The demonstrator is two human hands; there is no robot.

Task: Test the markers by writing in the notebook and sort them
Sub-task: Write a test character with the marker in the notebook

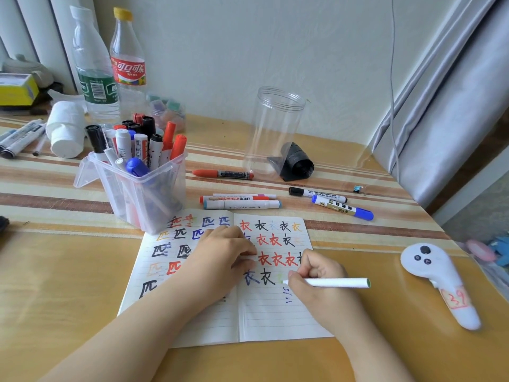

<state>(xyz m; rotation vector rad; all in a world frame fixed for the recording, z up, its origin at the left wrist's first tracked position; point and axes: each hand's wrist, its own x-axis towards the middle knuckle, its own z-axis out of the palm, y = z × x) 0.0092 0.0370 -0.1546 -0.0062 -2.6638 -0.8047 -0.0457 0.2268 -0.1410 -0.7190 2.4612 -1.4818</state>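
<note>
The notebook (264,312) lay open at lower centre of the frame on the surface (68,271), its pages filled with characters in red, black, blue and orange. The right hand (319,274) was over the right page, its fingers (296,279) clenched round a white pen (338,282) with a green end, tip down on the paper beside a faint green mark. The left hand (223,249) rested on the notebook's middle, fingers loosely curled and pressing the page, grasping nothing. Touching the notebook's upper left corner stood a clear bin (143,194) full of upright markers with black, red and blue caps. Above the notebook lay three markers (239,202) side by side, a red marker (223,174) higher up, and a black marker (316,194) and a blue marker (343,207) to the right. An empty clear jar (275,128) stood at upper centre, two bottles (110,64) at upper left, and a white controller (438,279) at right.
</note>
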